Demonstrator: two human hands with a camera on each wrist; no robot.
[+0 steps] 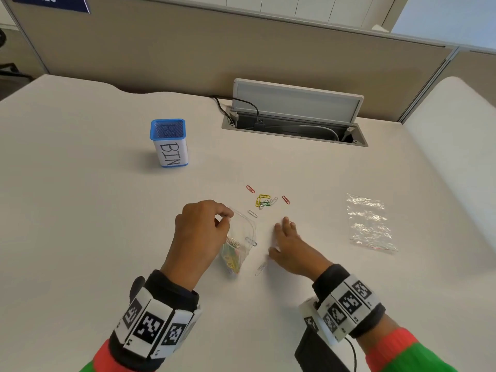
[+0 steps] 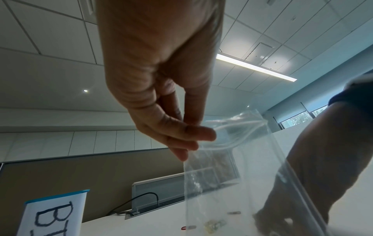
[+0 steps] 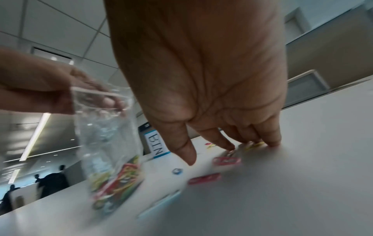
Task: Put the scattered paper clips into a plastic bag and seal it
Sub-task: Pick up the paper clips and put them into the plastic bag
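Note:
My left hand (image 1: 204, 226) (image 2: 177, 135) pinches the top rim of a clear plastic bag (image 1: 237, 245) (image 2: 232, 167) (image 3: 109, 140) that hangs down to the table, its mouth open, with several coloured paper clips at its bottom. My right hand (image 1: 288, 242) (image 3: 212, 111) is beside it to the right, fingers spread straight and low over the table, holding nothing. A small pile of yellow and green paper clips (image 1: 265, 201) lies just beyond it, with red clips (image 1: 250, 189) (image 1: 286, 200) on either side. White clips (image 1: 252, 213) (image 1: 261, 268) lie near the bag.
A second clear bag (image 1: 369, 224) lies flat at the right. A blue mesh cup labelled BIN (image 1: 169, 143) stands at the back left. An open cable hatch (image 1: 295, 122) with cords sits at the back. A tan partition wall runs behind the white desk (image 1: 80, 210).

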